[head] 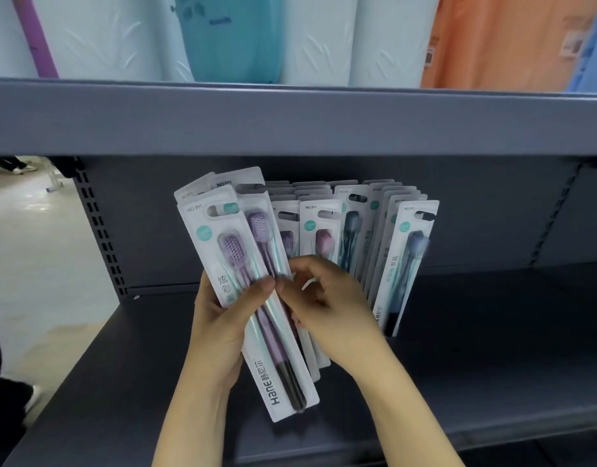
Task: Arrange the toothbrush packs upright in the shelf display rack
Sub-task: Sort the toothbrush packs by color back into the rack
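My left hand (219,318) grips a fanned bunch of white toothbrush packs (236,251) with purple brushes, tilted to the left above the shelf. My right hand (327,305) is curled at the bunch's right edge, its fingertips pinching the front purple pack near my left thumb. Behind the hands, several more toothbrush packs (324,227) stand upright in rows on the grey shelf (475,332). The rightmost pack (404,264) holds a dark blue brush and leans slightly. The lower parts of the middle packs are hidden by my right hand.
An upper grey shelf edge (290,119) overhangs the packs, loaded with white, teal and orange wrapped goods (229,38). A perforated upright (98,230) bounds the shelf at left, with aisle floor (30,264) beyond. Bare shelf surface lies to the right of the packs.
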A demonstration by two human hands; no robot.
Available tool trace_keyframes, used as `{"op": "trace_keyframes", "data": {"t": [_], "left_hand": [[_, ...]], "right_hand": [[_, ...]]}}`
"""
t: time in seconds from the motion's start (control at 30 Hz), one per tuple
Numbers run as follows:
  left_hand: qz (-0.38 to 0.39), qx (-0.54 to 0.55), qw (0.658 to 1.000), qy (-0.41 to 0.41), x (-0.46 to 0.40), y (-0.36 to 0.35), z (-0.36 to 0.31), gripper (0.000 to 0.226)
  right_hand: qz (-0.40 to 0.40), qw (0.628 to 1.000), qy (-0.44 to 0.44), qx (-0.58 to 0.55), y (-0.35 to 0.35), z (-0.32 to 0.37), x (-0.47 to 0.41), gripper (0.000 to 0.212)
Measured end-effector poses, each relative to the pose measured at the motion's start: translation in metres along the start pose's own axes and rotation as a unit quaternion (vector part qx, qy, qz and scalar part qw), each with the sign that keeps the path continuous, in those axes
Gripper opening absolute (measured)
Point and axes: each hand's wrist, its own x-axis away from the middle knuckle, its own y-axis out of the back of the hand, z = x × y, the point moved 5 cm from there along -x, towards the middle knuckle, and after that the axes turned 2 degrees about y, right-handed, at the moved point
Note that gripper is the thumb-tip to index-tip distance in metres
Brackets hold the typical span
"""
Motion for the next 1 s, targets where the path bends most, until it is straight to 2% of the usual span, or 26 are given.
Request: {"op": "trace_keyframes", "data": {"t": [0.1,0.2,0.27,0.37,0.47,0.53,0.6,0.8,1.0], "left_hand": [[-0.007,0.0,1.0,0.003,-0.003,0.0,0.001,0.066],[-0.034,-0.012,0.999,-0.001,-0.006,0.002,-0.003,0.089],[-0.069,-0.015,0.997,-0.013,-0.008,0.007,-0.007,0.077],[-0.101,-0.023,0.994,-0.035,-0.011,0.011,-0.013,0.051],[-0.128,-0.026,0.991,-0.043,-0.012,0.017,-0.015,0.035],[-0.14,-0.029,0.989,-0.044,-0.012,0.022,-0.016,0.033],[-0.145,-0.038,0.987,-0.049,-0.013,0.026,-0.018,0.034],[-0.156,-0.057,0.984,-0.058,-0.017,0.042,-0.022,0.035],[-0.157,-0.052,0.984,-0.062,-0.017,0.051,-0.025,0.034]], "right_hand": [[0.018,1.0,-0.007,-0.014,0.003,0.002,-0.001,0.009],[0.046,0.999,-0.007,-0.02,0.005,0.006,-0.003,0.019],[0.064,0.998,0.009,0.001,0.004,0.011,-0.006,0.023],[0.079,0.988,0.07,0.114,0.005,0.021,-0.016,0.026],[-0.012,0.976,0.139,0.168,0.017,0.035,-0.031,0.021],[-0.091,0.959,0.183,0.197,0.029,0.042,-0.041,0.017],[-0.137,0.939,0.217,0.23,0.038,0.046,-0.051,0.017],[-0.161,0.92,0.236,0.269,0.051,0.048,-0.066,0.02],[-0.122,0.917,0.216,0.311,0.043,0.042,-0.076,0.024]]}}
